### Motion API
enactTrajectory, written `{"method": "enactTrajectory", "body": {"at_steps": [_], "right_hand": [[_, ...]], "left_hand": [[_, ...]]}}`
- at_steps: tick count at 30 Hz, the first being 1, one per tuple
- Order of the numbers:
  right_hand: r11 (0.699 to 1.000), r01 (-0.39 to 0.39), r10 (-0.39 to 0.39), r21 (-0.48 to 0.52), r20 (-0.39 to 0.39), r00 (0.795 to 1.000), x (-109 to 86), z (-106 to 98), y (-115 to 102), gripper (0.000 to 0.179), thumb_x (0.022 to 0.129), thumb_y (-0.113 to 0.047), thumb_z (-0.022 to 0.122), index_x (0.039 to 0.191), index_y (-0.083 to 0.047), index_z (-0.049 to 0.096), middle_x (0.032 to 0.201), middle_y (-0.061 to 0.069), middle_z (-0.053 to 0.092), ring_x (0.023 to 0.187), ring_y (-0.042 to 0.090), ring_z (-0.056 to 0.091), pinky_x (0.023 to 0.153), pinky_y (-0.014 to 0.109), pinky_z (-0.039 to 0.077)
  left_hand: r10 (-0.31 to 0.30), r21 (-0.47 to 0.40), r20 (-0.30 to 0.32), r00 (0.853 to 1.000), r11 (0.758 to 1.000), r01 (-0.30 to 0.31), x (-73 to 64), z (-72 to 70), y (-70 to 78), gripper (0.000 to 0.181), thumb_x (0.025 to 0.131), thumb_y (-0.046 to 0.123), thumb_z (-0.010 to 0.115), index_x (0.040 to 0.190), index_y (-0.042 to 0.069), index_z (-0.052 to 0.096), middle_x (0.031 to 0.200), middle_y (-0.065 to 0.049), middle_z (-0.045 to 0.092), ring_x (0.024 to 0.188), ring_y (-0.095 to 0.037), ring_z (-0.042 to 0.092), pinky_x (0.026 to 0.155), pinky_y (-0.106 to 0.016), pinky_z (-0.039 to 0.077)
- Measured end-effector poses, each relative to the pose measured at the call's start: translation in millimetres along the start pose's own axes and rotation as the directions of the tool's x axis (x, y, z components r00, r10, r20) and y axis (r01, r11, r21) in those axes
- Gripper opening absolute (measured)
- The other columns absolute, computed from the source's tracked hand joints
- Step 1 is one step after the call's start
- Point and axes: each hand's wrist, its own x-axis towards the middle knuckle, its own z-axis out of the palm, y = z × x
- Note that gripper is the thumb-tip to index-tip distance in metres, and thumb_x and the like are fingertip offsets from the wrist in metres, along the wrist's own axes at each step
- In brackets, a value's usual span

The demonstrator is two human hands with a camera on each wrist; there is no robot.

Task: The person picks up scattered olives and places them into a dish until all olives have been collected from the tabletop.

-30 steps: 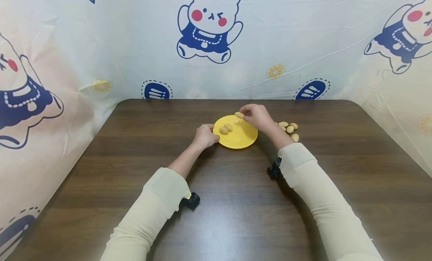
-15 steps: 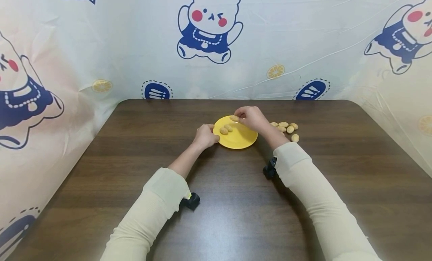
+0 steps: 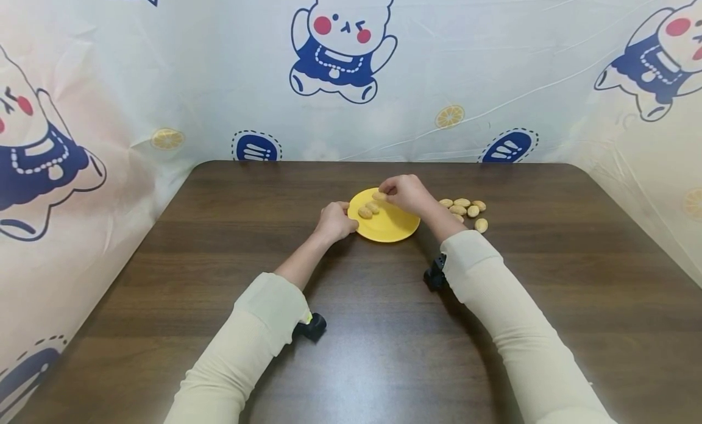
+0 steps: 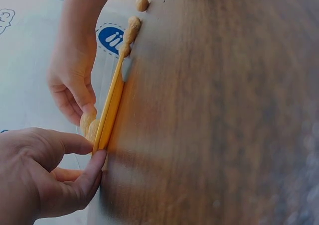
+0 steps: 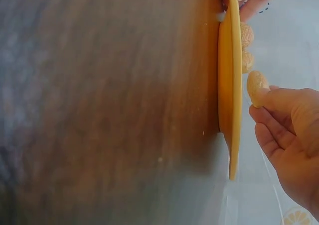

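A yellow plate (image 3: 392,229) lies near the far edge of the wooden table, with two tan, oval nuts in their shells (image 3: 368,211) on its left half. My left hand (image 3: 334,221) pinches the plate's left rim, clearest in the left wrist view. Between the thumb and fingers of my right hand (image 3: 408,194) is another tan nut (image 5: 257,87), held over the plate's back part. In the right wrist view this nut sits close above the plate's surface, near the two others.
To the right of the plate, partly behind the right forearm, lies a loose group of several nuts (image 3: 459,209) on the table (image 3: 351,326). A cartoon-printed curtain (image 3: 219,77) hangs behind the table.
My right hand has moved left and slightly down with the nut, bringing it closer to the two on the plate. My left hand keeps its hold on the rim.
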Motion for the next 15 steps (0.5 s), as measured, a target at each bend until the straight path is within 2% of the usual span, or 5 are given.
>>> {"method": "enactTrajectory", "body": {"at_steps": [6, 11, 15], "right_hand": [[0.999, 0.006, -0.006, -0.033, 0.006, 1.000, 1.1, 1.3, 3.2, 0.022, 0.087, -0.012, 0.064, 0.108, -0.006, 0.069, 0.102, 0.008, 0.066, 0.098, 0.022, 0.057, 0.083, 0.032, 0.046], [0.999, 0.017, -0.016, -0.051, 0.013, 1.000, 1.5, 2.3, 5.7, 0.021, 0.086, -0.011, 0.064, 0.106, -0.006, 0.070, 0.102, 0.008, 0.067, 0.098, 0.022, 0.057, 0.083, 0.032, 0.046], [0.998, 0.020, -0.019, -0.060, 0.021, 1.000, 1.5, 2.0, 7.1, 0.021, 0.087, -0.009, 0.063, 0.106, -0.006, 0.070, 0.103, 0.008, 0.067, 0.098, 0.022, 0.057, 0.082, 0.033, 0.046]], "left_hand": [[-0.003, 0.003, 0.004, 1.000, 1.000, 0.003, -0.4, 0.2, 0.6, 0.060, 0.081, 0.005, 0.060, 0.137, -0.003, 0.040, 0.118, -0.013, 0.057, 0.084, -0.018, 0.055, 0.066, -0.023, 0.044], [0.000, 0.023, 0.002, 1.000, 1.000, 0.000, -0.4, 0.0, 0.5, 0.059, 0.082, 0.007, 0.060, 0.137, -0.003, 0.041, 0.115, -0.013, 0.057, 0.087, -0.019, 0.052, 0.068, -0.023, 0.043], [0.000, 0.027, 0.003, 1.000, 1.000, 0.000, -0.5, 0.0, 0.7, 0.060, 0.081, 0.006, 0.060, 0.137, -0.003, 0.041, 0.111, -0.012, 0.058, 0.082, -0.019, 0.052, 0.065, -0.022, 0.042]]}}
